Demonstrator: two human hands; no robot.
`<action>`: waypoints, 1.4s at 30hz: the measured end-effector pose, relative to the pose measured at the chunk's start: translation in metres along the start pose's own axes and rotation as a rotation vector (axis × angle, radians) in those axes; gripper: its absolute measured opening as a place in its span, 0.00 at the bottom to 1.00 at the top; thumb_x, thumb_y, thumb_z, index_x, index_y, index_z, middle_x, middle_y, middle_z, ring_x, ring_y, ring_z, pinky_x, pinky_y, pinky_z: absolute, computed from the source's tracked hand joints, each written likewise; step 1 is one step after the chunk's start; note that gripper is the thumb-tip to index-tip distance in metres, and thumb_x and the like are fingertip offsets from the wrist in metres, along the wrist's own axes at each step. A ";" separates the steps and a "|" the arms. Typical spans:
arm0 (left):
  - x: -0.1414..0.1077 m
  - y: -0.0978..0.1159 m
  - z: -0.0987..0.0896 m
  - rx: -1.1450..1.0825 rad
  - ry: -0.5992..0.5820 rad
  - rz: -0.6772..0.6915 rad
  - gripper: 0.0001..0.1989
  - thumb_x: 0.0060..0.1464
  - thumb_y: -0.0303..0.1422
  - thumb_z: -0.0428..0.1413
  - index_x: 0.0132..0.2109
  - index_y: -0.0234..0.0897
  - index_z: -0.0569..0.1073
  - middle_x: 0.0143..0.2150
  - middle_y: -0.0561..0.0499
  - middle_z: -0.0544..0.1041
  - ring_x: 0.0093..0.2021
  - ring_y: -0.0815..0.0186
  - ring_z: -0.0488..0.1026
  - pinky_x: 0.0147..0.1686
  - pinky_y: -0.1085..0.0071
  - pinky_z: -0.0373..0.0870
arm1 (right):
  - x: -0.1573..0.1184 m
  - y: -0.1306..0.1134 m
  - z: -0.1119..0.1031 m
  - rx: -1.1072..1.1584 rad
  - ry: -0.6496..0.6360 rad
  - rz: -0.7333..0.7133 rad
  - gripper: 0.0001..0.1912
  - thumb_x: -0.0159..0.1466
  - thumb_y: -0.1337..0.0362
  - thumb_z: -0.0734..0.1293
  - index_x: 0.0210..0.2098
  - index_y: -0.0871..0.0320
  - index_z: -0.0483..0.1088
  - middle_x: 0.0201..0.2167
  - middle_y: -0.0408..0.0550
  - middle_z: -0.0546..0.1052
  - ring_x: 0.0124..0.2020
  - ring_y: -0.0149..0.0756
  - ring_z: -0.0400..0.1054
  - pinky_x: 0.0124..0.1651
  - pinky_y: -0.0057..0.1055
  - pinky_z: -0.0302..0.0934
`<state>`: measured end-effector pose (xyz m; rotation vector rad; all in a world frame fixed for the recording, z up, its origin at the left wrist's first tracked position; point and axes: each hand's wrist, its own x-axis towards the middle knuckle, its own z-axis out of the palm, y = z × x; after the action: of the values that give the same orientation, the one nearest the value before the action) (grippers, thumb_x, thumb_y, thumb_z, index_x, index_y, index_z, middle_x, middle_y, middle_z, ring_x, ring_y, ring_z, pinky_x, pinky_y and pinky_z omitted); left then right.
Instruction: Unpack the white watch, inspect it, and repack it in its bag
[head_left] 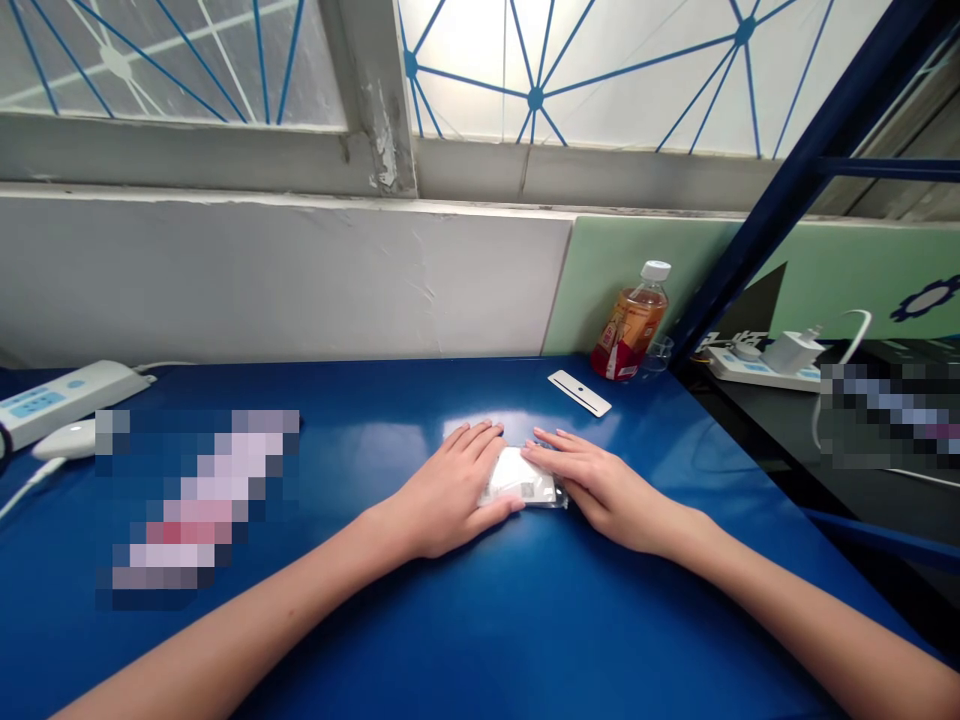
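Note:
A small white packet in clear plastic wrap (517,475) lies on the blue table between my hands. My left hand (459,485) rests flat over its left side, fingers stretched past it toward the wall and thumb along its near edge. From the other side, my right hand (596,478) touches the packet with outstretched fingers across its top right part. The right thumb is tucked low beside the packet's right end. Part of the packet is hidden under both hands. Beyond my right hand lies a flat white strip with a dark line (580,393).
A bottle with reddish drink and white cap (631,325) stands at the back right, a clear cup (657,356) beside it. To the left are a power strip (67,400), a white device on a cable (67,440) and a blurred-out object (217,490). A blue post (787,170) slants at right.

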<state>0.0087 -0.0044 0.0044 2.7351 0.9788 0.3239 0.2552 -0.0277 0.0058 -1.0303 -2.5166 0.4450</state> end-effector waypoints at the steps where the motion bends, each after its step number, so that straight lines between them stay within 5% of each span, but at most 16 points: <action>1: 0.000 0.000 0.000 0.000 0.000 -0.002 0.29 0.64 0.48 0.47 0.62 0.32 0.61 0.67 0.34 0.62 0.68 0.49 0.55 0.65 0.50 0.51 | 0.000 0.000 0.000 0.014 0.009 0.002 0.27 0.65 0.77 0.54 0.62 0.62 0.64 0.61 0.58 0.69 0.67 0.45 0.55 0.65 0.52 0.54; 9: 0.000 0.002 -0.001 -0.013 0.002 -0.002 0.28 0.65 0.47 0.46 0.62 0.31 0.62 0.66 0.33 0.62 0.68 0.47 0.55 0.65 0.48 0.52 | -0.001 0.001 0.001 0.116 0.045 0.093 0.27 0.66 0.76 0.57 0.62 0.56 0.65 0.64 0.57 0.64 0.66 0.46 0.55 0.63 0.49 0.59; 22: -0.003 0.000 -0.001 -0.001 0.011 0.017 0.28 0.66 0.45 0.46 0.64 0.29 0.59 0.66 0.34 0.62 0.68 0.48 0.55 0.66 0.51 0.51 | -0.002 0.018 0.000 0.135 0.059 0.027 0.24 0.65 0.74 0.58 0.59 0.54 0.69 0.58 0.50 0.73 0.63 0.43 0.62 0.61 0.44 0.61; 27: -0.002 -0.001 -0.001 -0.036 0.058 0.015 0.25 0.64 0.41 0.48 0.62 0.31 0.61 0.65 0.35 0.63 0.67 0.48 0.57 0.65 0.50 0.54 | -0.002 0.021 0.000 -0.043 0.292 0.002 0.12 0.65 0.68 0.64 0.45 0.54 0.76 0.51 0.52 0.78 0.57 0.47 0.68 0.57 0.50 0.65; 32: -0.002 0.000 -0.001 -0.060 0.090 -0.024 0.23 0.56 0.39 0.54 0.56 0.32 0.65 0.62 0.34 0.67 0.65 0.47 0.60 0.63 0.50 0.58 | -0.001 0.028 -0.004 -0.101 0.294 0.027 0.07 0.62 0.67 0.67 0.31 0.53 0.78 0.48 0.51 0.79 0.55 0.50 0.68 0.54 0.52 0.67; 37: -0.003 -0.001 0.001 -0.055 0.048 -0.024 0.36 0.57 0.52 0.54 0.62 0.31 0.60 0.66 0.32 0.61 0.67 0.44 0.56 0.64 0.47 0.54 | -0.001 0.026 -0.003 -0.003 0.233 0.017 0.13 0.64 0.71 0.64 0.42 0.53 0.78 0.49 0.53 0.78 0.57 0.49 0.68 0.55 0.51 0.66; 42: -0.003 -0.003 0.001 -0.059 0.057 -0.003 0.30 0.62 0.50 0.50 0.62 0.32 0.61 0.65 0.34 0.63 0.67 0.47 0.56 0.64 0.50 0.54 | -0.003 0.015 -0.003 0.065 0.137 0.038 0.20 0.60 0.74 0.64 0.50 0.55 0.75 0.57 0.54 0.73 0.63 0.50 0.61 0.61 0.53 0.60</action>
<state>0.0051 -0.0047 0.0021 2.6848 0.9719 0.4254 0.2673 -0.0188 0.0014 -1.0494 -2.3500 0.4478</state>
